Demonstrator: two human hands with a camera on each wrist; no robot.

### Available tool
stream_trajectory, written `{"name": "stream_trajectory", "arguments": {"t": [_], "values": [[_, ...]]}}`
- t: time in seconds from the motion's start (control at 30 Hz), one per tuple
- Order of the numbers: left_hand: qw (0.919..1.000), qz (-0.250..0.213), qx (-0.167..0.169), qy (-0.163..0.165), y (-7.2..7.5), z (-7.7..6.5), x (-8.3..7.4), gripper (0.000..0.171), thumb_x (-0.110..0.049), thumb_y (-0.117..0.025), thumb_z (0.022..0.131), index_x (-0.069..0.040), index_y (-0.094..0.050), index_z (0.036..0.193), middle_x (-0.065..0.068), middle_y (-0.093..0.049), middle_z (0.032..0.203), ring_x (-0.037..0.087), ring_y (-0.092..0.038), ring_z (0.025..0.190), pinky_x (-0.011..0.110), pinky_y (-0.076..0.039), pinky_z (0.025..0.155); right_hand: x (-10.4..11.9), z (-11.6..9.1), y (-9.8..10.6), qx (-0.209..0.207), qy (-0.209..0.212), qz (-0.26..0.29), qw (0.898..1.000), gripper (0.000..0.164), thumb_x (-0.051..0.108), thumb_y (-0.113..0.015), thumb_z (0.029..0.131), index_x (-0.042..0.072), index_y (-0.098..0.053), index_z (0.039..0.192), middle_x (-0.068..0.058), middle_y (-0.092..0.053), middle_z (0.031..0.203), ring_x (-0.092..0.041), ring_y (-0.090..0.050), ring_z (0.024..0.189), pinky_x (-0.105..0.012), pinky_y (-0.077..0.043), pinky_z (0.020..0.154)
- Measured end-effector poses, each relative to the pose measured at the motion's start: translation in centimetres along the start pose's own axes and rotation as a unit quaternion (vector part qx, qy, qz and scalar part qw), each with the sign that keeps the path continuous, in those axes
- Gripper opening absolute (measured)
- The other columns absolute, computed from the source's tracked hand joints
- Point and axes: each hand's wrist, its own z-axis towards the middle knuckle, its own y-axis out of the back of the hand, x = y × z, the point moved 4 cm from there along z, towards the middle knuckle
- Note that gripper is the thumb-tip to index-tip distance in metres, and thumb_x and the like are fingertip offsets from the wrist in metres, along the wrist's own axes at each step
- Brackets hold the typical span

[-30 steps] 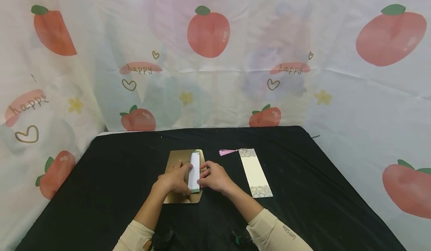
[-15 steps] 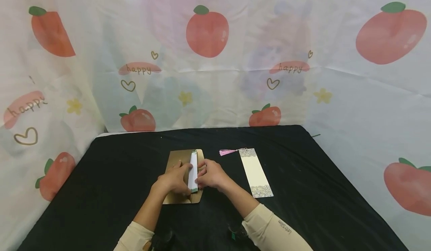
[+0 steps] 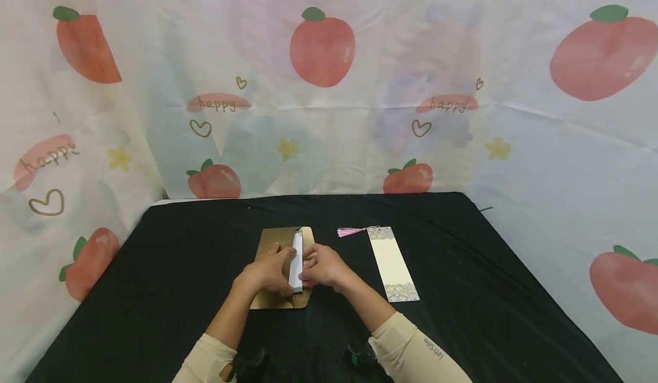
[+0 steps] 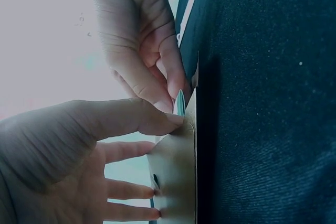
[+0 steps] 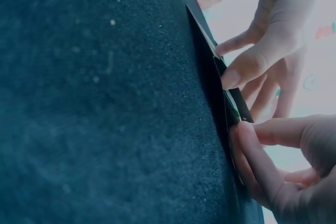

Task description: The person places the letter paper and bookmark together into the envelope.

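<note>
A flat gold card or folder (image 3: 275, 238) lies on the black cloth. Along its right part lies a narrow white paper strip (image 3: 296, 264) with green ends, which looks folded. My left hand (image 3: 268, 270) rests over the gold piece with its fingers spread. Its thumb tip (image 4: 176, 120) presses beside the strip's near end in the left wrist view, and its other fingers reach straight along the gold surface. From the right, my right hand (image 3: 329, 269) pinches the strip's right edge between thumb and fingers. The right wrist view shows that pinch, the fingertips (image 5: 245, 130) touching a thin edge.
To the right lies a cream bookmark (image 3: 392, 263) with patterned ends and a pink tassel (image 3: 350, 232). Black cloth (image 3: 195, 246) covers the table. A fruit-printed curtain (image 3: 329, 143) stands behind and at both sides.
The strip's white face looks narrower than one second ago. My right hand has shifted slightly left with the strip's right edge, then held there. My left hand has stayed in place.
</note>
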Motion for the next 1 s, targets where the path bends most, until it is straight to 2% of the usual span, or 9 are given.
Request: {"name": "stream_trajectory", "arguments": {"t": [0.4,0.73,1.0], "values": [[1.0,0.006,0.005,0.003,-0.35,0.22,-0.11,0.086,-0.02,-0.091,0.072,-0.013,-0.051,0.148,0.03,-0.03,0.16,0.049,-0.037,0.142,0.069,-0.039,0.101,-0.2,-0.1,-0.45,-0.003,0.022,-0.011,1.0,0.044,-0.014,-0.076,0.084,-0.009,-0.055,0.123,-0.017,-0.068,0.086,-0.024,-0.073,0.071,-0.033,-0.06,0.064],[1.0,0.0,-0.004,-0.005,-0.39,0.5,0.13,0.087,-0.019,-0.091,0.07,-0.012,-0.051,0.148,0.032,-0.03,0.16,0.05,-0.037,0.141,0.069,-0.039,0.101,-0.01,-0.19,-0.67,-0.009,0.015,0.004,1.0,0.043,-0.012,-0.076,0.085,-0.009,-0.055,0.123,-0.018,-0.068,0.088,-0.024,-0.073,0.072,-0.034,-0.06,0.065],[1.0,-0.003,-0.004,-0.002,0.06,0.02,-0.14,0.088,-0.019,-0.093,0.07,-0.013,-0.052,0.147,0.032,-0.029,0.16,0.051,-0.037,0.141,0.07,-0.04,0.1,-0.07,-0.14,-0.86,-0.011,0.009,0.008,1.0,0.042,-0.012,-0.076,0.086,-0.009,-0.056,0.123,-0.017,-0.068,0.089,-0.024,-0.074,0.074,-0.033,-0.06,0.067]]}}
